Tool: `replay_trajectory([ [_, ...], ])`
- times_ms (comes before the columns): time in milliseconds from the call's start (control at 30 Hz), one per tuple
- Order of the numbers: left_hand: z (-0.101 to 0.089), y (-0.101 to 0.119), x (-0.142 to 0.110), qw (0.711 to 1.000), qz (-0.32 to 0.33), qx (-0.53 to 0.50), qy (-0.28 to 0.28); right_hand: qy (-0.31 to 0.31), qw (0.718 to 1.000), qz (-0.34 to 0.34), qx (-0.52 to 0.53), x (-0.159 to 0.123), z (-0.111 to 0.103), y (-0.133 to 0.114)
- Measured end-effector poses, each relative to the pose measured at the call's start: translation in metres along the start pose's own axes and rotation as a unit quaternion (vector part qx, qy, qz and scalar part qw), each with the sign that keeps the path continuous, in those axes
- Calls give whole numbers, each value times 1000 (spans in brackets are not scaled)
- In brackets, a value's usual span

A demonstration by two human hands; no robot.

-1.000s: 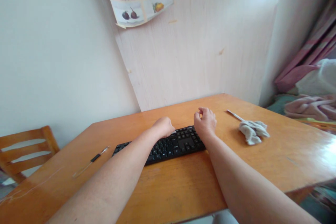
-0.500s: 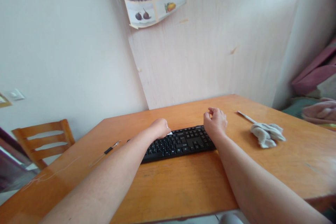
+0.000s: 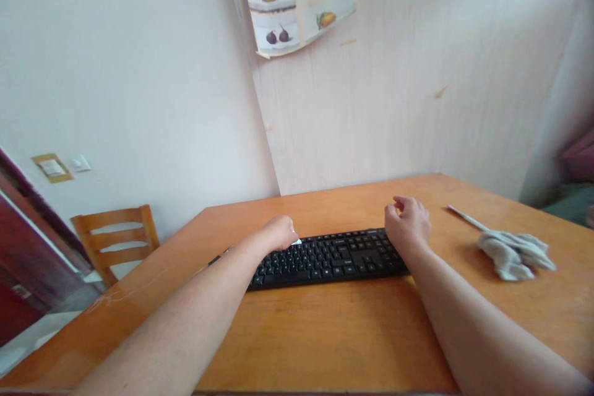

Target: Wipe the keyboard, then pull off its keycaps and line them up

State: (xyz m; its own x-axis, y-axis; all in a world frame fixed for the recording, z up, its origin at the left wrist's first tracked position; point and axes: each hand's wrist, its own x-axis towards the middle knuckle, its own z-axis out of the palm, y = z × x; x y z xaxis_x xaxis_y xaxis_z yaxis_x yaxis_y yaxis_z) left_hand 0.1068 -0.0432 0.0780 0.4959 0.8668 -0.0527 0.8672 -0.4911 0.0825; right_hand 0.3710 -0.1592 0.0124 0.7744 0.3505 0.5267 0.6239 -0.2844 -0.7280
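A black keyboard (image 3: 334,260) lies on the wooden table (image 3: 325,334). My left hand (image 3: 279,232) is closed over its upper left part, with a small bit of white material (image 3: 297,242), perhaps tissue, pinched in the fingers and against the keys. At the keyboard's right end rests my right hand (image 3: 409,223), its fingers loosely curled and apart; nothing shows in them. My left forearm covers the keyboard's left end.
Right of my right hand lies a crumpled grey cloth (image 3: 515,253), beside a thin white stick (image 3: 466,218). A thin dark-gripped tool (image 3: 215,259) is partly hidden by my left forearm. A wooden chair (image 3: 118,238) stands at left, and the wall is behind the table.
The view has turned left. My left hand, still pinching the white material, has shifted left along the keyboard. My right hand stays at the keyboard's right end.
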Motion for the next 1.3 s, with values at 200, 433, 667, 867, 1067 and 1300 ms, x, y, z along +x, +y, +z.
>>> replay_trajectory([
  [200, -4, -24, -7, 1000, -9, 1, 0, -5, 1000, -5, -12, 2, 2, 3],
  [433, -4, -50, -13, 1000, -23, -2, -9, -6, 1000, -11, -25, 3, 3, 7],
  [667, -8, -71, -18, 999, -49, 0, -11, -8, 999, -26, -34, 5, 7, 14],
  [867, -10, -92, -21, 997, -70, 4, -8, -9, 999, -29, -43, 7, 8, 17],
  [1067, -15, -101, -34, 996, -93, -6, -6, -19, 999, -21, -47, 9, 8, 17],
  [1300, -15, -104, -37, 995, -101, -18, -11, -16, 998, -19, -65, 9, 6, 16],
])
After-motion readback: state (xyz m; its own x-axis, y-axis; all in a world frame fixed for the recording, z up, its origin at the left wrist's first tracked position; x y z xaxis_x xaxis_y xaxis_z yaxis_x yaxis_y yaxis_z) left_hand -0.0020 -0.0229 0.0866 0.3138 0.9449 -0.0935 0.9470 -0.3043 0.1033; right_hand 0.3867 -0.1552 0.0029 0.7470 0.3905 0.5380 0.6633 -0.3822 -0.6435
